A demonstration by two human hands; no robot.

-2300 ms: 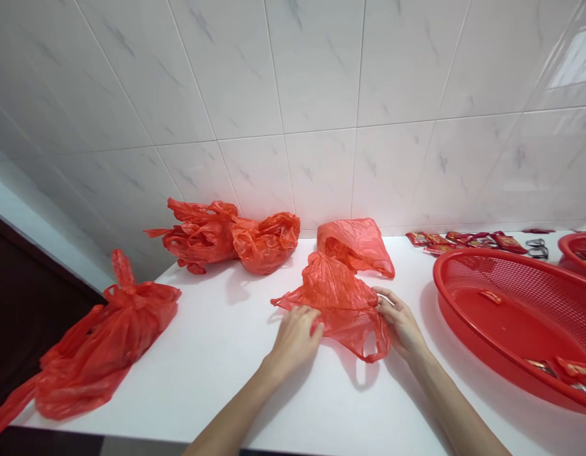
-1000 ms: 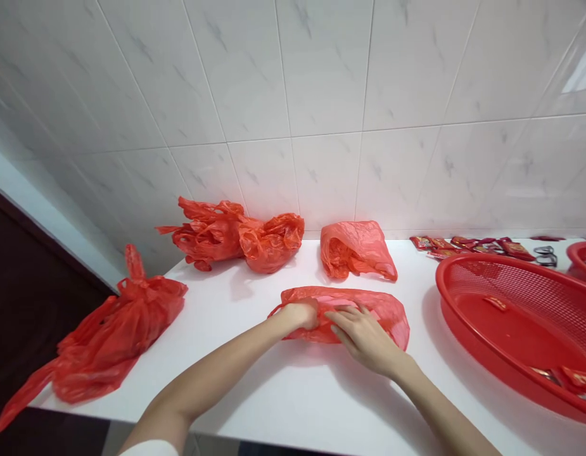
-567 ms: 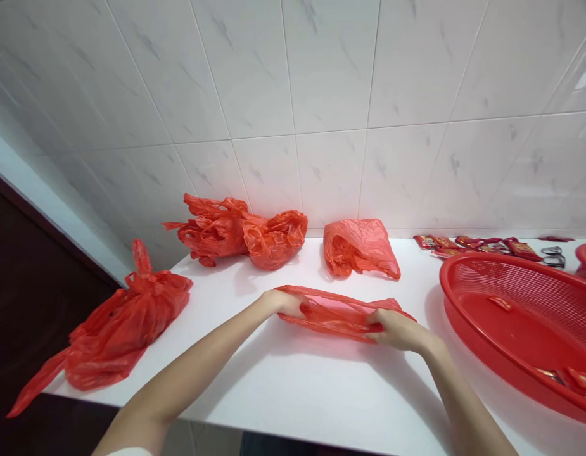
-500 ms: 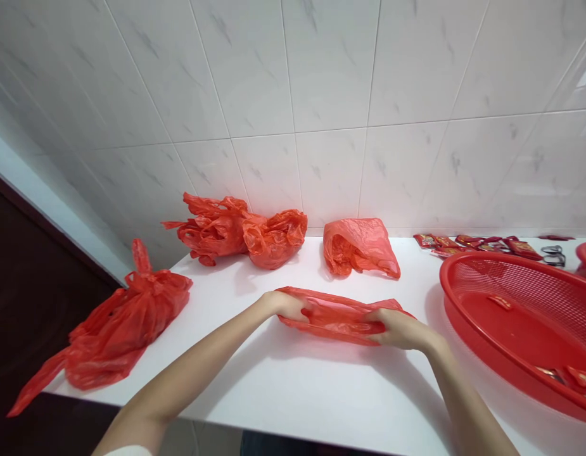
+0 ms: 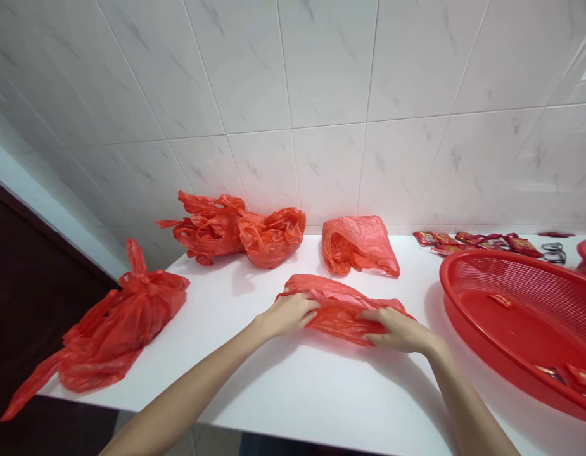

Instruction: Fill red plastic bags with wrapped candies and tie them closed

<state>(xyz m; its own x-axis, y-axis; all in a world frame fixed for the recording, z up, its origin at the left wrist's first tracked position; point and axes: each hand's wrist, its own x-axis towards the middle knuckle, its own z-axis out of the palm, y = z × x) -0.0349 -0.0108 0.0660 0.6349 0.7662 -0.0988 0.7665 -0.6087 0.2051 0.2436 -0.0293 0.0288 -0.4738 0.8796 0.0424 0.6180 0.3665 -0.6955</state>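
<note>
A crumpled red bag (image 5: 337, 322) lay just right of centre in the lower half of the frame, its long axis running left to right with a slight dip rightward, between the left hand (image 5: 291, 313) at one end and the right hand (image 5: 400, 329) at the other, neither plainly nearer. The hands were apart from each other, turned inward, bent fingers touching the plastic; whether either pinched it firmly, I could not tell.
</note>
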